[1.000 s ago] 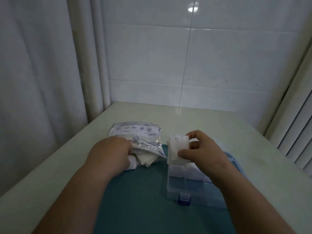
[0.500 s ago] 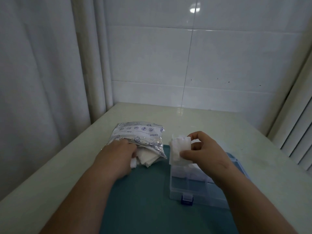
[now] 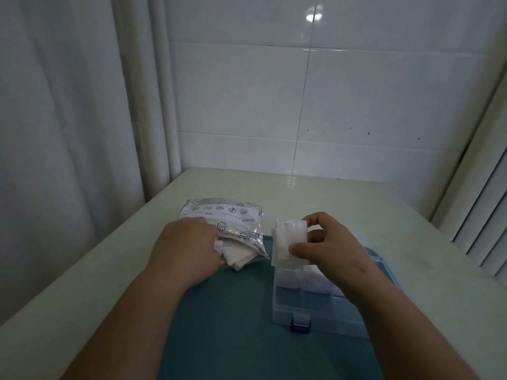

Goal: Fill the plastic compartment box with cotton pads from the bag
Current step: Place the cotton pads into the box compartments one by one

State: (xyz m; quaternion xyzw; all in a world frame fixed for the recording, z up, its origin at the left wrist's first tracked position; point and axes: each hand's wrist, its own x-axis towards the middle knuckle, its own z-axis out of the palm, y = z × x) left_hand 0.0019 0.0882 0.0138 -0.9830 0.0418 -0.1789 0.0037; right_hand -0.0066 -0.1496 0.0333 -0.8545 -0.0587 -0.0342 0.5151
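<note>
Little has moved: our left hand (image 3: 186, 250) stays at the mouth of the bag (image 3: 227, 218); we cannot tell its grip. Our right hand (image 3: 334, 248) pinches cotton pads (image 3: 288, 239) above the compartment box (image 3: 301, 305).

two bare forearms and two bare hands are all that shows of the person. the left forearm (image 3: 131, 325), over the left edge of the teal mat (image 3: 227, 325), is uncovered from wrist to picture edge, as is the right forearm (image 3: 406, 325) over the mat's right side. the left hand (image 3: 186, 250) and right hand (image 3: 332, 250) have short, rounded fingers.
</note>
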